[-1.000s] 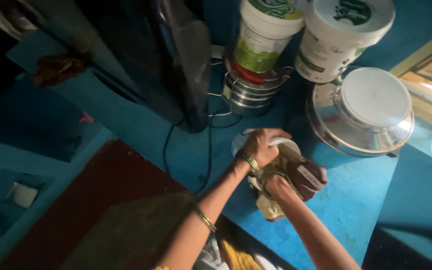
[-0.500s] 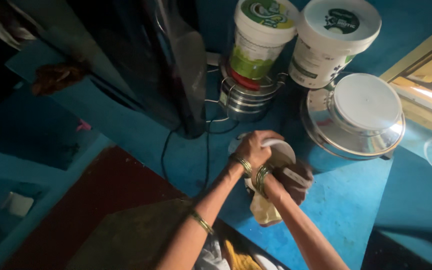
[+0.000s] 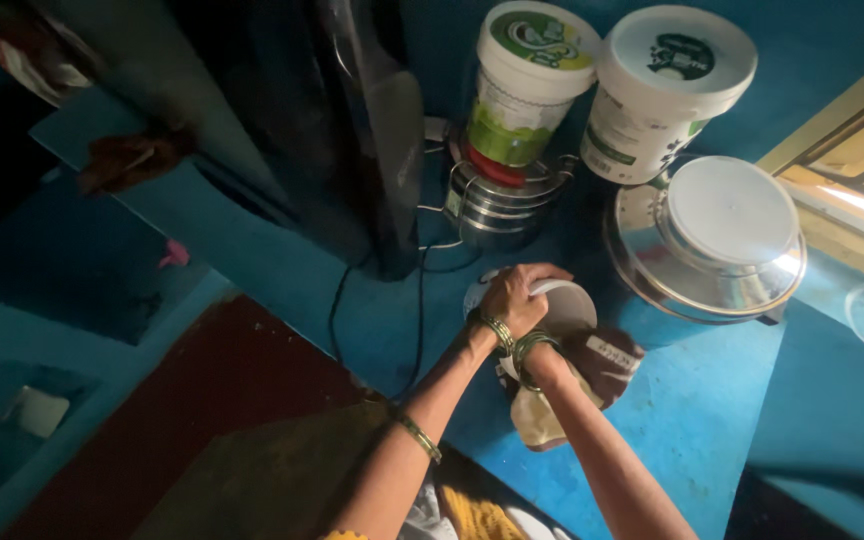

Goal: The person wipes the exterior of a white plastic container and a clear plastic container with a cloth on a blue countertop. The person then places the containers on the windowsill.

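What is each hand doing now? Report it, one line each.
Left hand: closed over the rim of the white round container.
Right hand: mostly hidden behind the left wrist; grip cannot be told.

The single camera sits on the person's head and looks steeply down past both forearms onto the blue counter [image 3: 712, 420], close enough that the left hand [image 3: 514, 298] and the white tubs [image 3: 592, 90] against the wall fill the middle of the view.
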